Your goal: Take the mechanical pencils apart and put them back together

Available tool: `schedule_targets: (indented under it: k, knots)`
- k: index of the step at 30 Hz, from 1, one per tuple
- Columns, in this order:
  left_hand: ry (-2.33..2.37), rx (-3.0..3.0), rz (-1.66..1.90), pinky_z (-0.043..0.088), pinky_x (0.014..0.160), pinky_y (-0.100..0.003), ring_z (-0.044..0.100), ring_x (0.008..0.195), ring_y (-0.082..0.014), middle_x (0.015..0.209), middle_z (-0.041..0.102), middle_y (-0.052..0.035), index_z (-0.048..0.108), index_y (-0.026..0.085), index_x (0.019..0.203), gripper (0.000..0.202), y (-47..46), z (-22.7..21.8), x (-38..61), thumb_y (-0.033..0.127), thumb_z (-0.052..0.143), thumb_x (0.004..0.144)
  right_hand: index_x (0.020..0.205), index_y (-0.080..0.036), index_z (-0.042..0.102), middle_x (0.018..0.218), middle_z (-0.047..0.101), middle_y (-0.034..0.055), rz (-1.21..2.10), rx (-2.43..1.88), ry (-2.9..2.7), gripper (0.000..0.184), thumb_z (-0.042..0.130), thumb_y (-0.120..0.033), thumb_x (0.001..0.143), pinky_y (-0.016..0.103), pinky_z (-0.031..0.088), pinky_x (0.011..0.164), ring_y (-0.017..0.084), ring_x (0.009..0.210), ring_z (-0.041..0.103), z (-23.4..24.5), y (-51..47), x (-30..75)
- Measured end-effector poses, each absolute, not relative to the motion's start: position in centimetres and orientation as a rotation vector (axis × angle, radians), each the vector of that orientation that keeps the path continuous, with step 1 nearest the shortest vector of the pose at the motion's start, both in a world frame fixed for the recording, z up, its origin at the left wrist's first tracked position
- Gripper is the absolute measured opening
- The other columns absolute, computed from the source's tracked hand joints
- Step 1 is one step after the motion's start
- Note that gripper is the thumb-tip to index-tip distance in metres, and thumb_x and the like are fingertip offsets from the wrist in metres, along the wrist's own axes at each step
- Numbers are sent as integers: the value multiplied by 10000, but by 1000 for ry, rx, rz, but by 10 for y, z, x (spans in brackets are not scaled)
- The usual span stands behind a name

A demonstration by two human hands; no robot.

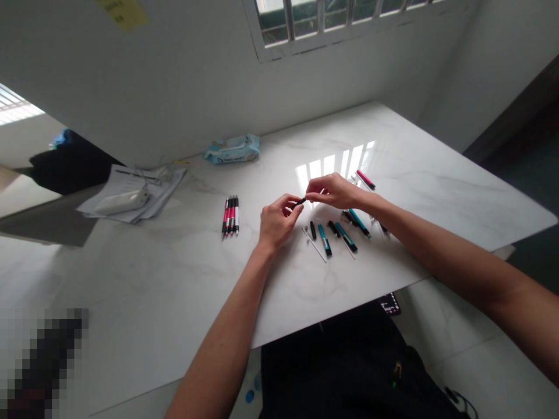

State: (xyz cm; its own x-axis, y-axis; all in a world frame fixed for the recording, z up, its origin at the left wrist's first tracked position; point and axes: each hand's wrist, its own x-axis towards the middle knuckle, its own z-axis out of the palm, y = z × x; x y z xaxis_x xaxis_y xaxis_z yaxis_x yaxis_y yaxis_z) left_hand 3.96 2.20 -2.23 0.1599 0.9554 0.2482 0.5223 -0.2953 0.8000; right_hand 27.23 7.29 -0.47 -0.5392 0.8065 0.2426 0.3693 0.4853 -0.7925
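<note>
Between my hands is a small black pen part (299,202), raised a little above the white marbled table (196,279). My left hand (278,220) pinches it with thumb and fingertips. At its far end the fingertips of my right hand (331,191) are closed; whether they grip the same part or a smaller piece I cannot tell. Just below lie loose pen pieces: a black grip section (313,230), a teal barrel (325,240), a second teal barrel (346,237) and a thin white refill (314,245). Another teal barrel (359,223) lies under my right forearm.
Several whole pens (230,216), red and white with black ends, stand in a row on the left. A red barrel (365,179) lies beyond my right wrist. Against the wall rests a light blue wipes pack (232,149). Papers (131,195) with a white device and cable are farther left.
</note>
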Motion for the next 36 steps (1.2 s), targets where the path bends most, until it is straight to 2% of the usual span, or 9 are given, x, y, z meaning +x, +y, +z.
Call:
schedule_targets:
  k: [3, 5, 11, 25, 31, 36]
  knots:
    - [1403, 1928, 1024, 532, 676, -302, 747, 702, -192, 899, 830, -30, 819, 265, 1009, 168, 21, -21, 41, 409, 784, 932, 813, -180, 766, 770, 765, 39, 903, -1024, -2174, 337, 641, -420, 1012, 314, 448, 671, 162, 708, 650, -2, 71, 271]
    - [1404, 1929, 1028, 528, 673, -301, 743, 699, -193, 895, 828, -30, 820, 266, 1004, 167, 21, -21, 41, 412, 785, 930, 794, -181, 760, 765, 763, 38, 915, -1032, -2184, 367, 617, -423, 1030, 315, 444, 677, 160, 709, 650, -1, 70, 272]
    - [1388, 1882, 1031, 546, 685, -304, 757, 712, -203, 880, 831, -37, 821, 267, 1043, 202, 22, -24, 39, 434, 783, 936, 1000, -195, 786, 872, 798, 63, 957, -937, -2134, 281, 757, -471, 954, 344, 540, 740, 212, 829, 730, 0, 71, 275]
    - [1368, 1896, 1029, 543, 670, -298, 723, 694, -177, 891, 822, -36, 830, 256, 1021, 186, 23, -24, 39, 409, 783, 928, 964, -179, 771, 794, 771, 40, 998, -993, -2167, 288, 690, -455, 985, 300, 462, 679, 166, 718, 666, -1, 72, 274]
    - [1178, 1449, 1185, 572, 681, -281, 686, 704, -144, 908, 793, -48, 787, 201, 1029, 358, 27, -24, 44, 471, 874, 810, 860, -193, 793, 774, 767, 32, 936, -967, -2168, 311, 712, -464, 990, 318, 455, 693, 162, 720, 641, -8, 71, 268]
    - [1139, 1214, 1190, 548, 675, -232, 673, 726, -112, 907, 764, -25, 743, 221, 1015, 415, 28, -22, 46, 551, 872, 799, 960, -231, 855, 880, 813, 49, 864, -959, -2207, 276, 723, -470, 998, 354, 500, 743, 186, 754, 677, -3, 78, 276]
